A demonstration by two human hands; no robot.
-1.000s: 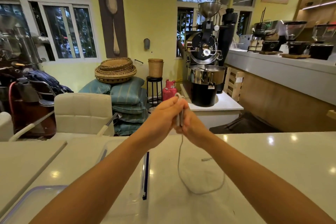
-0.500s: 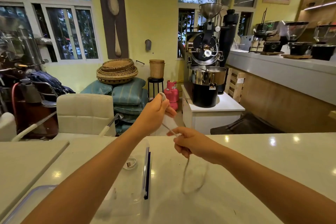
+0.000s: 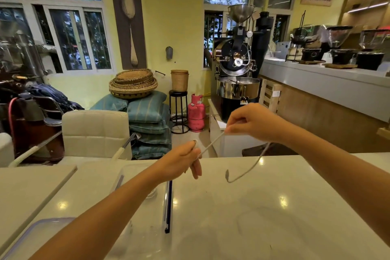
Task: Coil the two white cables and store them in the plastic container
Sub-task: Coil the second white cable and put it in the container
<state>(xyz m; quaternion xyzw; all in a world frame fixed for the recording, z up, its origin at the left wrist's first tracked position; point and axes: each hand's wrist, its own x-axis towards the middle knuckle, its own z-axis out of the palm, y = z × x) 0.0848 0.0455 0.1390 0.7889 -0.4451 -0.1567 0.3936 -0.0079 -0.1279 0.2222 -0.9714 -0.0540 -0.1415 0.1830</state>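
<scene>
Now | glossy white counter | café room | both hands' grip holding white cable

Both bare forearms reached forward, left hand closed in a loose fist, lower, right hand raised, fingertips pinched together

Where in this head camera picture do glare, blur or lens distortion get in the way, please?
Head view: ceiling lights glare off the white counter; the loose cable tail is motion-blurred; wide-angle bending curves the window frames at the edges; both hands stay fairly sharp.
</scene>
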